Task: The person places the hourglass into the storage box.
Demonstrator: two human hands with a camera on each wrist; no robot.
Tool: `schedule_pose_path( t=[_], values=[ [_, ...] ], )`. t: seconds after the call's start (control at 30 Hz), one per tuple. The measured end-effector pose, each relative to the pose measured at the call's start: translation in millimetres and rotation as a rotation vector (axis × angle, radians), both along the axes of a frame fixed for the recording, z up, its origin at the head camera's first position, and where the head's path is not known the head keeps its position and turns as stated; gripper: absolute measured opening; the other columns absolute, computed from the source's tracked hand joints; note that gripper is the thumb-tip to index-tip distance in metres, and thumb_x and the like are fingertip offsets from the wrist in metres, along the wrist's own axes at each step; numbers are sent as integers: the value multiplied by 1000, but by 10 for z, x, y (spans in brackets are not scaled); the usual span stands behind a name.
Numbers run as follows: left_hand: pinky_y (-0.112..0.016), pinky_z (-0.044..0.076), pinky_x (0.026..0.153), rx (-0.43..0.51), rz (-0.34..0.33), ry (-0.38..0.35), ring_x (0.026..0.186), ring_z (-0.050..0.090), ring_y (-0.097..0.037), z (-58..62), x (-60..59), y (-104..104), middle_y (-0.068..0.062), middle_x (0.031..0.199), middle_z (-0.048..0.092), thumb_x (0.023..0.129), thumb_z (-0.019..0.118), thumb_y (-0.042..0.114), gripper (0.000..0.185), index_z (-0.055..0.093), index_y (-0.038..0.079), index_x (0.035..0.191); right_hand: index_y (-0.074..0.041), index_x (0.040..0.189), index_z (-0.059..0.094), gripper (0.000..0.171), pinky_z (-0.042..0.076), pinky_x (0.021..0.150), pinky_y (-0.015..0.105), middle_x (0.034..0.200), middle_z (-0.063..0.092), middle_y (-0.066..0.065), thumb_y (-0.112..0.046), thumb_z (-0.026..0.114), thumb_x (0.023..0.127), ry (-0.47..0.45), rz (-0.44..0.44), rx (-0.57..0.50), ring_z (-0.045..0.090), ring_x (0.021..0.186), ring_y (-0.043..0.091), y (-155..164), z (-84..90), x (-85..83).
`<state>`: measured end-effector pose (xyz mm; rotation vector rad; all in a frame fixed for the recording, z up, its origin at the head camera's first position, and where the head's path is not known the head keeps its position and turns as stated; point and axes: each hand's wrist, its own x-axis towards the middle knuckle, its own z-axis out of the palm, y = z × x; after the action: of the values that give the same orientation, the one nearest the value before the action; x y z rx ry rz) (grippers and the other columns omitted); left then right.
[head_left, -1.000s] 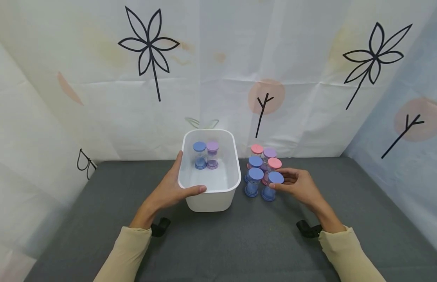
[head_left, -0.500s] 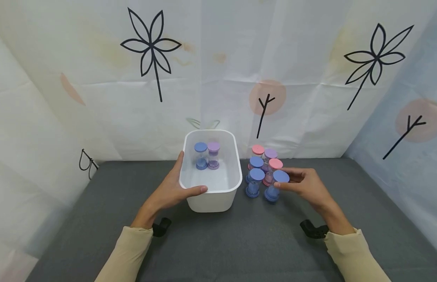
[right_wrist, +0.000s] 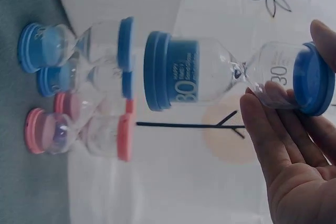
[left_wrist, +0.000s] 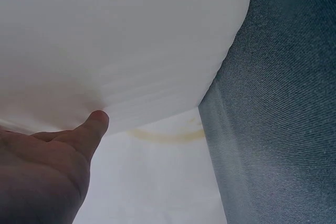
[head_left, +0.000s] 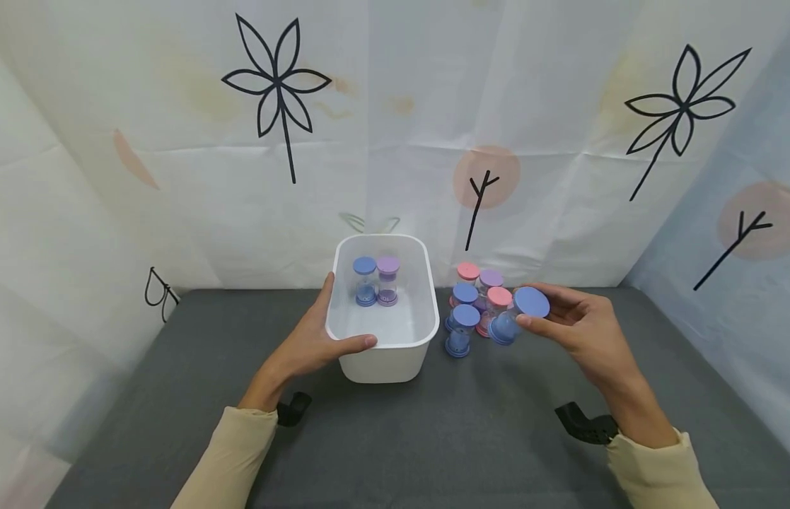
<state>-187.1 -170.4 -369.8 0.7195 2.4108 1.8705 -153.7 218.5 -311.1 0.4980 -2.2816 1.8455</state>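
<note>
My right hand (head_left: 585, 329) holds a blue-capped hourglass (right_wrist: 210, 72) by its upper end, thumb on one side and fingers on the other. The hourglass is tilted, its top leaning right; in the right wrist view a "30" shows on it. On the table to its left stand other hourglasses: a blue one (head_left: 458, 339) in front, another blue one (head_left: 465, 293), pink ones (head_left: 499, 297) and a purple one (head_left: 491, 278). My left hand (head_left: 312, 332) grips the near-left corner of a white bin (head_left: 385, 364), thumb over the front rim and fingers along the outer left wall.
Inside the bin a blue hourglass (head_left: 365, 283) and a purple hourglass (head_left: 387, 283) stand side by side near the back. A dark grey cloth (head_left: 395, 452) covers the table. White printed fabric (head_left: 395, 162) hangs behind and at both sides.
My right hand has lifted the blue hourglass out of the group's front right spot, moving it up and to the right and tilting it. My left hand and the bin hold their place.
</note>
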Motion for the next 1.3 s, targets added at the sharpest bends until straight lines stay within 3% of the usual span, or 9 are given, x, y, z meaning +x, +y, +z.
schedule_pose_path(
  t=[0.3, 0.53, 0.73, 0.87, 0.93, 1.1, 1.3],
  values=[
    [-61, 47, 93, -8, 7, 1, 111, 60, -26, 9, 2, 6, 3, 149, 42, 77, 91, 24, 120, 5, 40, 160, 12, 132, 60, 51, 56, 84, 25, 124, 70, 8, 19, 72, 83, 112, 79, -123, 69, 108, 17, -96, 124, 117],
    [-64, 45, 95, -4, 7, -12, 113, 59, -28, 4, 6, -5, 4, 150, 41, 78, 91, 25, 121, 4, 41, 160, 8, 133, 61, 50, 55, 86, 25, 126, 68, 12, 15, 72, 85, 136, 160, -119, 67, 109, 20, -321, 227, 53],
    [-65, 45, 95, 6, -1, -3, 114, 59, -29, 1, 1, -1, 3, 150, 41, 78, 91, 23, 121, 4, 40, 160, 7, 133, 61, 48, 56, 84, 28, 127, 66, 17, 8, 76, 86, 111, 251, -100, 67, 102, 24, -645, 319, -162],
    [-65, 45, 94, 30, -30, 5, 115, 58, -36, -3, -24, 12, 1, 149, 43, 78, 90, 21, 119, 6, 40, 160, 2, 133, 63, 49, 56, 70, 27, 124, 69, 12, 1, 79, 87, 50, 296, -57, 68, 93, 22, -876, 328, -344],
    [-62, 48, 93, 39, -49, 11, 116, 58, -39, -5, -38, 17, 0, 148, 43, 79, 89, 20, 117, 6, 39, 160, 1, 133, 63, 49, 56, 70, 27, 123, 70, 11, -2, 79, 87, 15, 320, -33, 70, 94, 21, -999, 308, -441],
    [-53, 53, 90, 54, -76, 17, 115, 59, -35, -7, -47, 6, -4, 148, 44, 81, 88, 17, 115, 6, 39, 160, 5, 134, 61, 51, 56, 89, 36, 124, 70, 14, 0, 79, 87, -80, 422, -6, 69, 111, 26, -1328, 216, -697],
    [-55, 52, 92, 31, -65, 4, 116, 59, -30, 2, -28, -5, -2, 149, 43, 82, 88, 21, 118, 2, 41, 160, 0, 133, 65, 51, 55, 91, 38, 124, 70, 12, -3, 82, 85, -135, 433, 138, 69, 111, 24, -1579, 130, -929]
  ],
)
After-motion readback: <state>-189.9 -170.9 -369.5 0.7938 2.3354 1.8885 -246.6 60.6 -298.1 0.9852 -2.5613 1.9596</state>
